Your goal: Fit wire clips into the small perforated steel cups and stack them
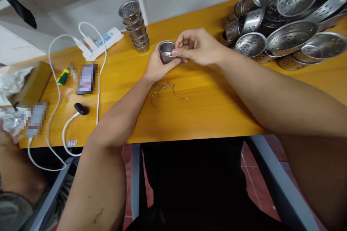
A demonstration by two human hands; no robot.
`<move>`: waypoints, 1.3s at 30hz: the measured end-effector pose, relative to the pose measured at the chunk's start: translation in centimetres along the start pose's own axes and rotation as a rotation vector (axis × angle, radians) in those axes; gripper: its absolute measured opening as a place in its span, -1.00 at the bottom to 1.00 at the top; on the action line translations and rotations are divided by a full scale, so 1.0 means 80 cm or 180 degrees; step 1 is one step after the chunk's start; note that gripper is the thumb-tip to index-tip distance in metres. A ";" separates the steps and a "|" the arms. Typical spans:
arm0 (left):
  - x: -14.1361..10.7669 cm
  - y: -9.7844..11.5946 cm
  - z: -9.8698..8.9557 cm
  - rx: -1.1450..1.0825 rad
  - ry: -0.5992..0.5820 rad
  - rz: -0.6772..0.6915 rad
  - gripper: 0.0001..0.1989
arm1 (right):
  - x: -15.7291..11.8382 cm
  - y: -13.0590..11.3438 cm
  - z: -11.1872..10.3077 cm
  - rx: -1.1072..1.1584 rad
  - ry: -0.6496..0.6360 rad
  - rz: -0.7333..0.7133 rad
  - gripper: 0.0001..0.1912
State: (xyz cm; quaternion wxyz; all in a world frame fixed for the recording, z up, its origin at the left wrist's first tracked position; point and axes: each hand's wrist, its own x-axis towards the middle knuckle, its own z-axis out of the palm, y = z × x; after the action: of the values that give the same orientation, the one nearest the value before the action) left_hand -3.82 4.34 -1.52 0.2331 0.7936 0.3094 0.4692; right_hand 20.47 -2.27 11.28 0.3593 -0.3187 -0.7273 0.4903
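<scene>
A small perforated metal cup point(166, 47) is held above the wooden table, its mouth tilted toward me. My left hand point(158, 65) wraps round it from the left and below, thumb along the near side. At the cup's right rim, my right hand point(193, 48) pinches with thumb and forefinger; whether it grips the rim or something thin there, I cannot make out. Just below the hands, several thin curved metal wires point(169, 88) lie on the table. Behind the left hand stands a stack of similar perforated cups point(137, 27).
Many perforated metal cups point(252, 43) are heaped at the back right. To the left are a white power strip point(107, 43) with cables, a green-yellow screwdriver point(63, 77), a phone point(86, 78) and a black plug-like piece point(81, 108). Another person's arm point(16, 162) shows at far left.
</scene>
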 end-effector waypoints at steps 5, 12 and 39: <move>0.002 0.003 0.001 -0.0030 0.0045 -0.0034 0.02 | -0.002 0.001 -0.001 -0.0014 -0.0050 -0.0079 -0.12; 0.005 0.004 -0.001 -0.0040 0.0286 -0.0147 0.06 | -0.009 0.012 0.002 -0.0853 0.0701 -0.0829 -0.39; 0.007 0.019 -0.003 -0.0257 0.0295 -0.0274 0.07 | -0.005 0.048 0.001 -0.1542 0.0188 -0.1082 -0.50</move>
State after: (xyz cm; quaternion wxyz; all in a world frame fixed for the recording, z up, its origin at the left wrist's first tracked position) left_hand -3.42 3.70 -0.10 0.2704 0.7469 0.3344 0.5071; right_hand 21.04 -1.46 7.51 0.3708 -0.2829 -0.8553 0.2258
